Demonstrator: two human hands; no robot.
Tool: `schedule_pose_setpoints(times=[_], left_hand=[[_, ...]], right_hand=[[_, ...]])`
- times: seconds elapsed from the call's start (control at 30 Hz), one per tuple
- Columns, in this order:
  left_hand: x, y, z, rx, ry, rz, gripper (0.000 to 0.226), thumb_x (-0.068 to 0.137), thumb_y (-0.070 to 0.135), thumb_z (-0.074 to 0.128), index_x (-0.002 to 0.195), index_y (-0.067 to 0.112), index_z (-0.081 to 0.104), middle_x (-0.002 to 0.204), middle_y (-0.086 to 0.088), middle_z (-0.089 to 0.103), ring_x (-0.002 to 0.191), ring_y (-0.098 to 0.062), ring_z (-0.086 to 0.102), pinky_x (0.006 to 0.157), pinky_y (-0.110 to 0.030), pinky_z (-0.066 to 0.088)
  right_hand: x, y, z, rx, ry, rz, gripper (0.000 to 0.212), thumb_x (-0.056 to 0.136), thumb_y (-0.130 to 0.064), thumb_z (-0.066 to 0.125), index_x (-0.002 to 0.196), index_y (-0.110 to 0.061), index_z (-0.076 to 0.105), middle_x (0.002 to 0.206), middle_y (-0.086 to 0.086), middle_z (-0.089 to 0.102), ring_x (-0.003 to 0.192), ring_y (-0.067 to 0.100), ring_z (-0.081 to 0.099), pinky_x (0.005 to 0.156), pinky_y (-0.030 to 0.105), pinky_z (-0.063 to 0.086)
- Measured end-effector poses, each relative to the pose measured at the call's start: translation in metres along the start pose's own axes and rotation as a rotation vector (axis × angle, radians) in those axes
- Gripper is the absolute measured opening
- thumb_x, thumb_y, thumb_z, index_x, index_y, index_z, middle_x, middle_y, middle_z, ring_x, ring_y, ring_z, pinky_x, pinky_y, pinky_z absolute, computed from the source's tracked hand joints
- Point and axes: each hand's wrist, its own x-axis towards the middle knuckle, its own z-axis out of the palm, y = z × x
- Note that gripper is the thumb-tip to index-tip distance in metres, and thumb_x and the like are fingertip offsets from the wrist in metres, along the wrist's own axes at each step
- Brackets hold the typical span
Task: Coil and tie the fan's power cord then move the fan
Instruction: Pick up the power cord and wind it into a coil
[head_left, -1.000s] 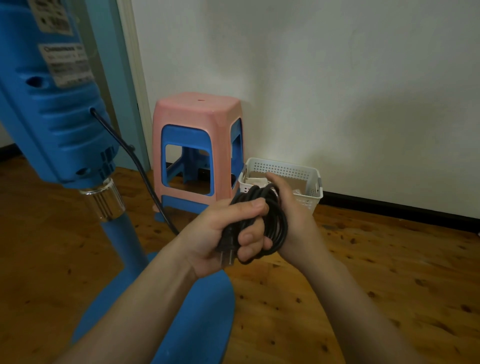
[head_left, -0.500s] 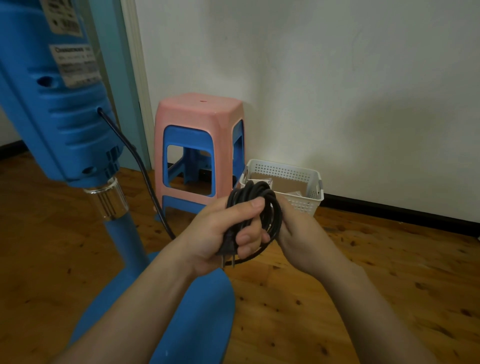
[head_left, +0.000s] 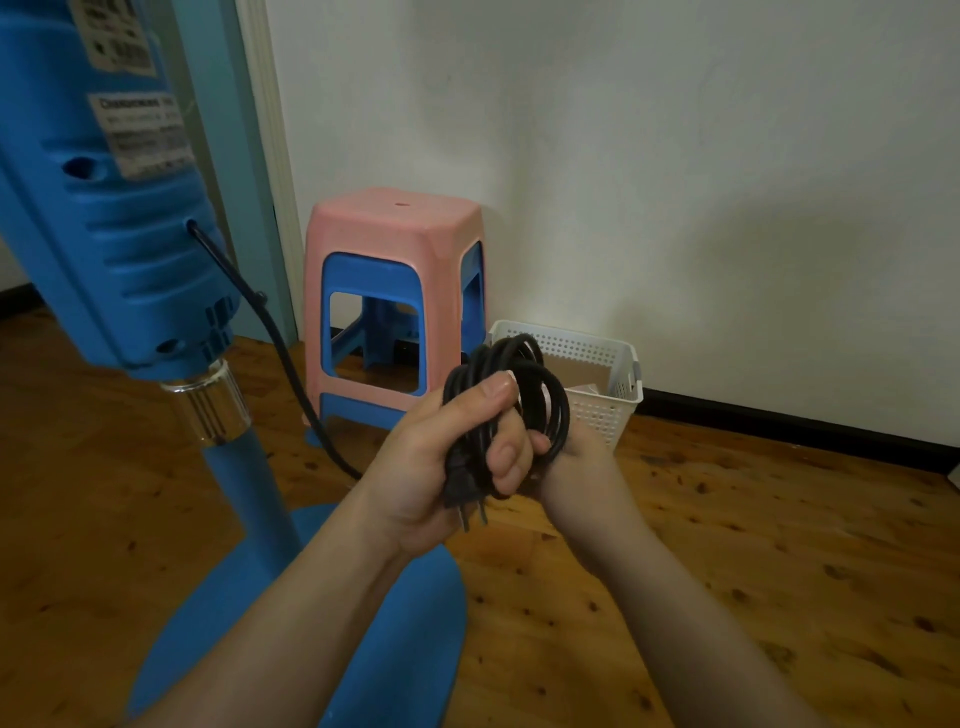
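Note:
A blue pedestal fan (head_left: 104, 249) stands at the left on a round blue base (head_left: 405, 634). Its black power cord (head_left: 550, 405) leaves the motor housing, hangs down past the pole and ends in a coil of several loops in front of me. My left hand (head_left: 441, 462) grips the coil, thumb over the top, with the plug (head_left: 462, 493) pointing down below my fingers. My right hand (head_left: 582, 478) is behind the coil on its right side. The right hand's fingers are hidden by the loops and my left hand.
A pink stool with a blue stool nested under it (head_left: 395, 291) stands against the white wall. A white perforated basket (head_left: 597, 379) sits on the wooden floor to its right. A door frame (head_left: 270, 171) runs up behind the fan.
The coil and both hands have shifted slightly up and left. The loops sit tighter in my left hand, and my right hand has slipped lower behind the coil.

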Motion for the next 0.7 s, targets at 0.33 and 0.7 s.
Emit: schedule_pose_setpoints(times=[0.33,0.7], left_hand=[[0.009,0.03,0.021,-0.046,0.208,0.182,0.031,0.099,0.019,0.049,0.076,0.014,0.07,0.063,0.003,0.061,0.058,-0.01,0.06,0.088,-0.028,0.054],[0.009,0.068,0.008,0.364,0.325,0.271,0.034,0.099,0.014,0.051,0.085,0.027,0.079,0.091,-0.001,0.075,0.083,-0.013,0.072,0.086,-0.03,0.055]], right_hand=[[0.0,0.017,0.053,0.27,-0.071,-0.004,0.026,0.106,-0.02,0.05,0.13,-0.021,0.06,0.113,0.006,0.075,0.101,0.023,0.074,0.076,0.034,0.061],[0.007,0.008,0.068,-0.452,-0.086,-0.272,0.053,0.106,-0.017,0.041,0.154,-0.037,0.034,0.078,-0.007,0.056,0.066,0.01,0.054,0.059,0.033,0.05]])
